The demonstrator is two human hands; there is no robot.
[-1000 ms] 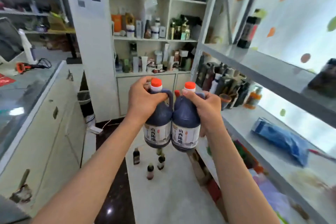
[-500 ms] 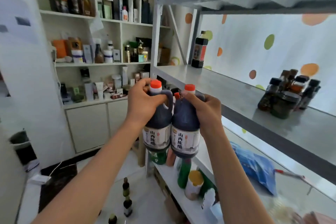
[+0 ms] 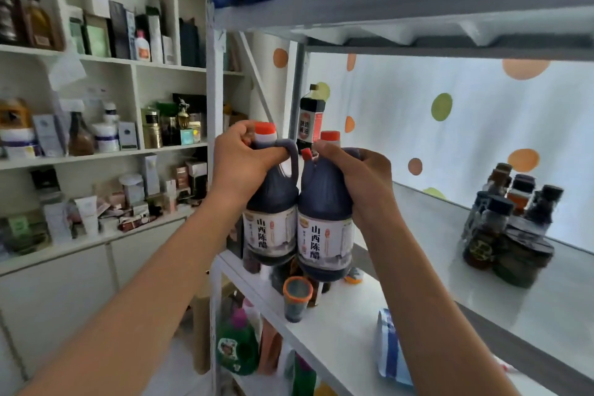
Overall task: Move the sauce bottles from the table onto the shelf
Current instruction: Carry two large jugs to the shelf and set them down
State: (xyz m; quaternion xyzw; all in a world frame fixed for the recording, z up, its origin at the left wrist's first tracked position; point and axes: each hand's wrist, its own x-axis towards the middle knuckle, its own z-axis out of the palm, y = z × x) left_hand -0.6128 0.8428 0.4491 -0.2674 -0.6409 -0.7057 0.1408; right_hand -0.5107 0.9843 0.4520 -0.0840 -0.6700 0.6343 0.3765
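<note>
My left hand [image 3: 244, 164] grips the handle of the left sauce bottle [image 3: 270, 219]; my right hand [image 3: 350, 180] grips the neck and shoulder of the right sauce bottle [image 3: 324, 228]. Both bottles hang upright, side by side and touching, held in the air in front of the grey shelf [image 3: 530, 309]. On that shelf, a cluster of dark jars [image 3: 508, 235] stands well to the right, and one dark bottle [image 3: 311, 120] stands at the far end.
</note>
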